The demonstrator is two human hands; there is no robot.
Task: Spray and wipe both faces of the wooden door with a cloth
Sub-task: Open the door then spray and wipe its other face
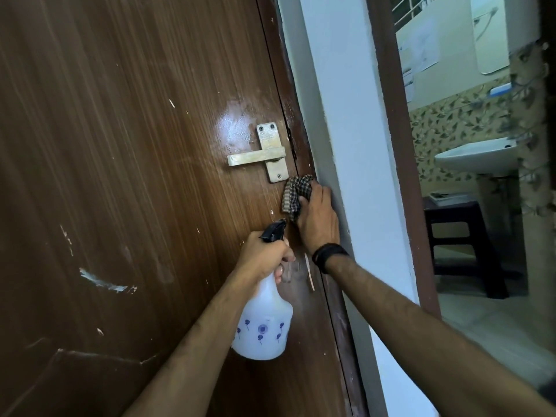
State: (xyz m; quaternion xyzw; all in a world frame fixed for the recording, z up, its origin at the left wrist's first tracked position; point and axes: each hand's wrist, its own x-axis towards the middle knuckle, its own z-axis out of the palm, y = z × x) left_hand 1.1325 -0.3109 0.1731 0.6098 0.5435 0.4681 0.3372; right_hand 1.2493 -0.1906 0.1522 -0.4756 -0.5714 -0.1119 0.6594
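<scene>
Both hands busy: right hand presses cloth below latch, left hand grips spray bottle; wipe firmly along the seemingly wet door edge

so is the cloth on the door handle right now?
No. The right hand presses the checked cloth against the door just below the handle.
</scene>
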